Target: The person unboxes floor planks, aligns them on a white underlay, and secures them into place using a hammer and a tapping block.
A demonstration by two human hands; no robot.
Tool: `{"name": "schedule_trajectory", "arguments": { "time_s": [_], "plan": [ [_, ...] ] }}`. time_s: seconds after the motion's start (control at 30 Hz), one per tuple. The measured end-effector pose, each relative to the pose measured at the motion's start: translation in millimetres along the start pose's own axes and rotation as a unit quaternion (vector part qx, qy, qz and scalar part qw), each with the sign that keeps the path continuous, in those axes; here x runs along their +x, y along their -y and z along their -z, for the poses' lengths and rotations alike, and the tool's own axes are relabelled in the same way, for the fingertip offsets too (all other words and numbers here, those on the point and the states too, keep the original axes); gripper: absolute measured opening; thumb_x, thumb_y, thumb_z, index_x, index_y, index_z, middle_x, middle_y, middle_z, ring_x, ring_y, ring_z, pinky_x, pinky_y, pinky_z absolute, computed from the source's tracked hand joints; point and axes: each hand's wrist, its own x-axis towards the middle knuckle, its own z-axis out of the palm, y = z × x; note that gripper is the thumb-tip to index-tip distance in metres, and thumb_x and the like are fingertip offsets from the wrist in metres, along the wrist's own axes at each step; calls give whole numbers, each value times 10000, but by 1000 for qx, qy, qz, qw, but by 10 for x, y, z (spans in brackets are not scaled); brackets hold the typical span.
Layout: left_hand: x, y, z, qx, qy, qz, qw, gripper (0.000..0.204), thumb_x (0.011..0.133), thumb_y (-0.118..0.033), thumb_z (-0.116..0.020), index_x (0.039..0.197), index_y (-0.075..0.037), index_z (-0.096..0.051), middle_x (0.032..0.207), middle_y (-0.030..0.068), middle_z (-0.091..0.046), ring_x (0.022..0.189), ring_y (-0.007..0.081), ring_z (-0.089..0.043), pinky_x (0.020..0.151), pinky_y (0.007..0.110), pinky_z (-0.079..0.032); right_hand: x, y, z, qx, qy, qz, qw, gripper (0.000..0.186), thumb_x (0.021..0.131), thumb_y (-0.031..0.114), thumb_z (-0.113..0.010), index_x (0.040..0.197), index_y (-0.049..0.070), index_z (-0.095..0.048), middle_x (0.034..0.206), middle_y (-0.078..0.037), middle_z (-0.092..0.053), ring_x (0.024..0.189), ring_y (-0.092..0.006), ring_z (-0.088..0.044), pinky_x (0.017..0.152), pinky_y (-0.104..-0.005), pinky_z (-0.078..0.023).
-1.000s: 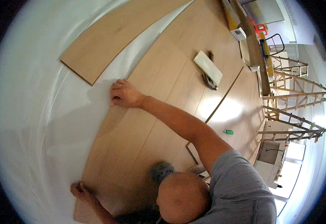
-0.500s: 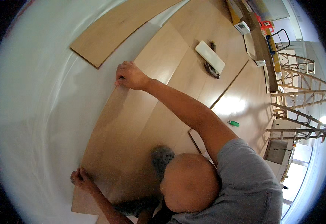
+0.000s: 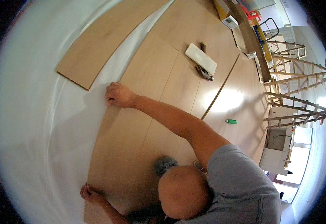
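A long wood-look floor plank runs along the edge of the laid flooring. My right hand is closed over its outer edge, fingers curled down toward the pale sheet. Nearer, my left hand pinches the same edge, its fingertips partly hidden. The plank lies level with the boards beside it, as far as I can see. A loose plank rests on the sheet beyond my right hand. On the laid boards, a cream-coloured block sits across a dark hammer-like tool.
A small green object lies on the boards. A long dark gap crosses the floor. Wooden ladders, a blue-framed trolley, a red plastic item and torn cardboard stand or lie along the right.
The plank has tipped down flatter, and its outer edge now lines up with the board beyond. Both hands keep to the edge. The whole view has shifted slightly.
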Motion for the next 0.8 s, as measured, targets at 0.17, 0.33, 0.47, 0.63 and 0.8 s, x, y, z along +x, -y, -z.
{"name": "schedule_trajectory", "arguments": {
  "time_s": [0.17, 0.33, 0.47, 0.63, 0.8],
  "plan": [
    [-65, 118, -43, -90, -2, 104, 991, 243, 938, -182, -655, 1031, 35, -709, 1127, 176, -614, 1102, 347, -537, 966, 474, -444, 29, 47, 13, 18, -18, 33, 999, 129, 761, 234, -736, 721, 140, -657, 850, -32, -598, 944, -266, -556, 864, -411, -427],
    [168, -588, 264, -116, 1, 85, 990, 274, 964, -225, -628, 1002, 41, -683, 1105, 177, -607, 1080, 352, -535, 954, 464, -434, 7, -8, -47, -20, -25, 19, 999, 144, 769, 240, -748, 763, 125, -661, 877, -46, -605, 962, -272, -557, 877, -412, -420],
    [159, -495, 224, -68, 15, 77, 995, 293, 976, -241, -618, 998, 46, -676, 1074, 183, -616, 1056, 350, -533, 938, 471, -426, -39, 0, -9, -24, -30, -16, 999, 241, 775, 327, -728, 780, 95, -665, 883, -86, -618, 979, -303, -569, 902, -460, -423],
    [149, -455, 679, -20, -27, 82, 996, 286, 973, -229, -616, 950, 54, -647, 1023, 173, -618, 1004, 351, -537, 898, 478, -426, 38, 427, 272, 5, -74, 8, 997, 226, 780, 322, -735, 819, 104, -689, 906, -92, -623, 1009, -312, -571, 903, -474, -440],
    [70, -463, 374, -89, 24, 25, 995, 260, 958, -204, -622, 998, 50, -658, 988, 181, -607, 981, 355, -544, 883, 469, -445, -36, -77, -126, -63, -35, -61, 996, 192, 807, 254, -737, 771, 95, -636, 899, -56, -611, 968, -288, -551, 923, -427, -415]
  ]
}}
